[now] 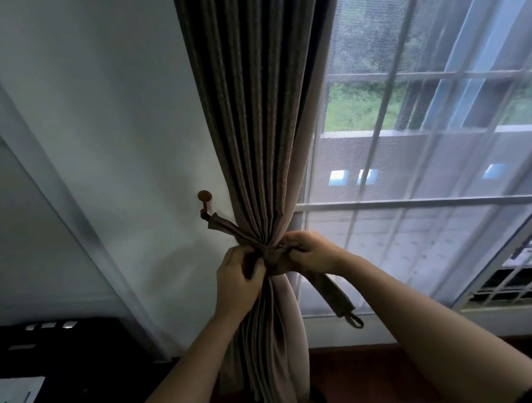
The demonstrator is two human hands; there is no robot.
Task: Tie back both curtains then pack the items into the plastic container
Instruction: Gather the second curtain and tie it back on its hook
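The brown pleated fabric curtain (pixel 251 131) hangs gathered into a narrow bundle at the left edge of the grid-paned window (pixel 432 152), and both grips meet at its waist. The left hand (pixel 238 277) has its grip clamped on the bundle from the left, fingers curled into the folds where the brown fabric tieback strap (pixel 228 231) crosses them. The right hand (pixel 312 255) is just right of it, nearly touching, its grip closed round the same strap. Up and left of the left grip, one end of the strap runs to the round-knobbed brown wall hook (pixel 205 196) and is caught on it. Below and right of the right grip, the strap's other end hangs free, ending in a small loop, in front of the sheer white netting (pixel 393 254) over the window. Below both grips the curtain falls in loose folds toward a reddish-brown floor (pixel 372 379). Far down and left of the left grip sits a black box-like object (pixel 44 346) with white labels; I cannot tell what it is.
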